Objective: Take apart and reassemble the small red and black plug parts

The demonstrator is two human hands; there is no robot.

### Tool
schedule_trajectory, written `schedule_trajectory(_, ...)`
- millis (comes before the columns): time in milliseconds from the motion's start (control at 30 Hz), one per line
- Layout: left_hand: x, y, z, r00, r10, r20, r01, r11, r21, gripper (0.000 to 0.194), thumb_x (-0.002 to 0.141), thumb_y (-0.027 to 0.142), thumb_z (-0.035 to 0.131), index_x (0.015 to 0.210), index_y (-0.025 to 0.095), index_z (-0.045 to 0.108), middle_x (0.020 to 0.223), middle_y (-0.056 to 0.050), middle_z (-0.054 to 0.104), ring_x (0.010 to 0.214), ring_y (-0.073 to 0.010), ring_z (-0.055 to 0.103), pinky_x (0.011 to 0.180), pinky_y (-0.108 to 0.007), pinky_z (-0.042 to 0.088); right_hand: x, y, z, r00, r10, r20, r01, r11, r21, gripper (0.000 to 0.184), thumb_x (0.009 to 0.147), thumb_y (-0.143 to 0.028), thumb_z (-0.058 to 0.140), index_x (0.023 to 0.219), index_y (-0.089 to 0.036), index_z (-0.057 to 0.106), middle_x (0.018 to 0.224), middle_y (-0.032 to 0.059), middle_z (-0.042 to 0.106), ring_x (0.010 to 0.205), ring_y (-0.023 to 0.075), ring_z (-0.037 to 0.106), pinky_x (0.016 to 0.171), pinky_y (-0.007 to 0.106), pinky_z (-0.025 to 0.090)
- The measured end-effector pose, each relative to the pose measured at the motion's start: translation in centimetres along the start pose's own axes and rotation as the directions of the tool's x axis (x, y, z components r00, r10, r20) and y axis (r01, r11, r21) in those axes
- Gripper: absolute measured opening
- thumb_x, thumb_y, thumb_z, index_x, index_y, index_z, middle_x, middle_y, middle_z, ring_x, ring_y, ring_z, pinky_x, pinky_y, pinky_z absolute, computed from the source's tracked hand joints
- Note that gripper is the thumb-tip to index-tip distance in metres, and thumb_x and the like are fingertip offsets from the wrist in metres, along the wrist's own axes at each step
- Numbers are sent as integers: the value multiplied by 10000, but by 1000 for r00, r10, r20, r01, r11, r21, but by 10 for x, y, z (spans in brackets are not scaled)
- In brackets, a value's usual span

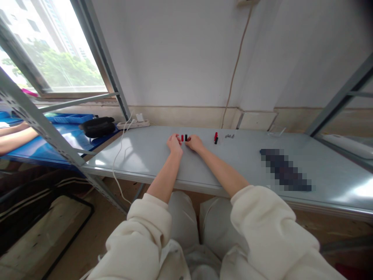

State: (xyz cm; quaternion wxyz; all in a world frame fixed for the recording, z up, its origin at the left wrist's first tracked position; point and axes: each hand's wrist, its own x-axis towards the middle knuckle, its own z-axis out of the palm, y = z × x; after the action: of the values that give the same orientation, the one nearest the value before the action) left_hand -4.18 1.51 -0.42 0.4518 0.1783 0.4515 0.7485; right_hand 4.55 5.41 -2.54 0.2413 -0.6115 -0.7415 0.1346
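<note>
Both my hands rest on a grey metal table [151, 155], side by side. My left hand [174, 144] is curled into a loose fist, its fingertips beside a small red cylinder [182, 138]. My right hand [194, 143] is curled too, next to a small black cylinder [186, 137]. The two little parts stand upright between my hands. I cannot see whether either hand grips its part. Further right stand another red piece [216, 135] and a black piece [216, 140], and beyond them several small grey metal bits [229, 136].
A white power strip [133, 124] with a plugged charger lies at the back left, its cable hanging over the table edge. A black pouch [97, 126] sits on a blue surface left, where another person's arms [14, 136] show. Grey shelf posts stand on both sides. A blurred dark object [285, 170] lies right.
</note>
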Motion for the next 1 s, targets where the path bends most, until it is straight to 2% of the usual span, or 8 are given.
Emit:
schedule_trajectory(400,-2,0,1,995,88,42,-90,995,51,77,681,184,448,612,155,465,375,82,375,316,-34,309,375,-173,203,-33,9,-27,996,-90,-14,90,996,-19,185,726,-180,499,845,-146,636,930,120,647,859,203,581,729,279,419)
schedule_trajectory(567,-4,-1,3,965,224,139,-241,962,130,115,698,219,454,602,156,466,395,75,380,343,-45,336,382,-171,229,-54,28,-47,991,-103,-81,101,994,-39,176,751,-193,467,785,-158,636,830,84,655,796,174,582,697,256,413)
schedule_trajectory(667,-6,-5,3,915,320,245,-381,885,269,150,721,252,450,608,159,484,424,64,394,373,-53,354,401,-176,257,-65,41,-66,986,-63,-154,53,996,-72,193,766,-214,448,792,-165,633,805,73,653,771,170,583,679,252,410)
schedule_trajectory(733,-11,-9,3,847,384,369,-516,759,397,171,739,266,448,619,160,507,451,50,425,415,-62,388,443,-182,301,-70,50,-79,976,7,-217,-24,997,-77,204,773,-220,435,809,-166,628,821,77,654,772,170,585,673,252,411)
schedule_trajectory(800,-18,-15,4,739,383,555,-662,563,494,185,757,272,448,638,160,536,504,26,485,485,-77,448,516,-198,358,-72,59,-90,964,89,-251,-117,988,-97,215,778,-214,419,823,-166,624,840,88,653,798,180,589,677,262,414)
schedule_trajectory(900,-31,-27,9,514,217,830,-852,242,464,174,765,270,465,797,159,594,712,-26,606,674,-120,545,676,-244,419,-73,71,-98,950,209,-232,-259,943,-211,229,772,-195,423,865,-139,624,907,130,645,876,224,592,723,315,422)
schedule_trajectory(967,-37,-33,15,370,79,926,-928,77,364,303,758,264,490,1035,160,556,962,-64,618,884,-158,554,808,-274,411,-74,77,-98,944,259,-203,-312,899,-306,252,765,-185,438,924,-108,617,968,166,628,930,257,583,776,371,415)
schedule_trajectory(1000,-40,-36,18,325,21,946,-946,13,324,395,759,260,493,1142,159,497,1078,-81,584,985,-175,527,862,-287,393,-74,79,-97,943,276,-187,-325,883,-338,266,765,-186,446,955,-96,610,993,180,619,950,269,577,799,395,407)
